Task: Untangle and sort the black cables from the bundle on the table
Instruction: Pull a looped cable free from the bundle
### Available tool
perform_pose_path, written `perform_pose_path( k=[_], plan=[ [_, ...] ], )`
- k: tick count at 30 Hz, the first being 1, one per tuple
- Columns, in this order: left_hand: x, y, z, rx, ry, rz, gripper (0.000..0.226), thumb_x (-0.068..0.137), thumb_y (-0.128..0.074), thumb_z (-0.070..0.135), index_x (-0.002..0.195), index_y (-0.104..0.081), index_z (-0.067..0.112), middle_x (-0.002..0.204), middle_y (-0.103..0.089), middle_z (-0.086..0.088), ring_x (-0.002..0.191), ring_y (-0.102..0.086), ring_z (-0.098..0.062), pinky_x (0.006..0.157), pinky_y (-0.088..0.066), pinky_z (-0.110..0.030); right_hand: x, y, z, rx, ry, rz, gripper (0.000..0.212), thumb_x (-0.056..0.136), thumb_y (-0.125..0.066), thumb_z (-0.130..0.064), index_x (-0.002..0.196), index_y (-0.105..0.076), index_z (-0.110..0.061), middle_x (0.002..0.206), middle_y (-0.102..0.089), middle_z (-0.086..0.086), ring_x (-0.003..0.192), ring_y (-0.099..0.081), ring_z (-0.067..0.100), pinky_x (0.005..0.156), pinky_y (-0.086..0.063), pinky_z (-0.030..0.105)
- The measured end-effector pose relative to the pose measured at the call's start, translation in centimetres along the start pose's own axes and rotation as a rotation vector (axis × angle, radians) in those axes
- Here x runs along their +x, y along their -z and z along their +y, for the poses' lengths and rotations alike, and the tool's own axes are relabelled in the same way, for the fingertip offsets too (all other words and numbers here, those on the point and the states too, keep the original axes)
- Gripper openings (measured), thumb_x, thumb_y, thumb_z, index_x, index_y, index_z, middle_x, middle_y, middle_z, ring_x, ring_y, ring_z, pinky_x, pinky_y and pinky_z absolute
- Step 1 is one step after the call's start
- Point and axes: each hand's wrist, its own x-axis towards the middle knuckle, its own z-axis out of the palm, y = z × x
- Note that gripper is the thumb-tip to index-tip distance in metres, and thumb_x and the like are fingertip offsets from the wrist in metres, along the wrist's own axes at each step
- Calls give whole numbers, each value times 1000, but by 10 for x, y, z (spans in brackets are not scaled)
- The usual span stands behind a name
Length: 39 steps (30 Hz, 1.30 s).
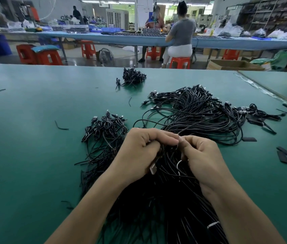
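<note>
A big bundle of black cables [165, 199] lies on the green table [33, 155] in front of me and runs under both forearms. My left hand [139, 152] grips a handful of cables from it, fingers curled round them, and a metal plug shows below the palm. My right hand [200, 159] pinches a thin cable right beside the left fingertips. A loose, spread heap of black cables [200, 117] lies behind my hands to the right. A smaller heap of coiled cables [105, 127] sits to the left.
A small pile of black cables [133, 76] lies near the table's far edge. Short black strips [285, 154] are scattered at the right and stray cable bits [60, 126] at the left. Beyond the table are red stools, a long blue bench and seated people.
</note>
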Motion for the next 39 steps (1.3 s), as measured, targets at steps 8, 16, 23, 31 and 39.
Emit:
perform_pose_path(
  k=[8, 16, 23, 31, 39],
  plan=[
    [-2, 3, 0, 180, 41, 17, 8, 76, -86, 18, 78, -79, 21, 55, -49, 9, 51, -40, -5, 51, -34, -17, -2, -1, -9, -101, 264, 38, 19, 93, -66, -24, 75, -69, -20, 60, -64, -13, 56, -52, 1, 56, -45, 20],
    [-2, -7, 10, -205, 363, -40, 40, 104, -42, 13, 77, -71, 8, 68, -72, -13, 53, -67, -20, 47, -51, -23, -12, -5, -20, -225, 398, 32, 15, 90, -69, -25, 76, -68, -22, 66, -69, -10, 59, -59, 6, 59, -48, 22],
    [5, 1, 13, -631, 601, 15, 50, 99, -46, 42, 72, -73, 10, 66, -70, -12, 55, -69, -22, 48, -55, -24, -13, -7, -15, -322, 408, 18, 15, 90, -70, -18, 76, -67, -24, 73, -66, -9, 66, -59, 2, 61, -42, 11],
    [3, 7, 0, -485, 443, 70, 11, 58, -79, 20, 70, -80, 19, 72, -74, -5, 58, -69, -11, 53, -54, -19, -13, -5, -12, -376, 342, -45, 17, 90, -70, -24, 73, -69, -24, 59, -63, -13, 52, -51, 2, 50, -39, 13],
    [2, 7, -7, -390, 286, 81, 23, 62, -82, 15, 85, -79, 14, 86, -77, -13, 72, -72, -17, 67, -57, -22, -8, -2, -7, -117, 47, -107, 24, 92, -66, -26, 72, -71, -14, 45, -48, -14, 41, -37, -2, 41, -31, 11]
  ],
)
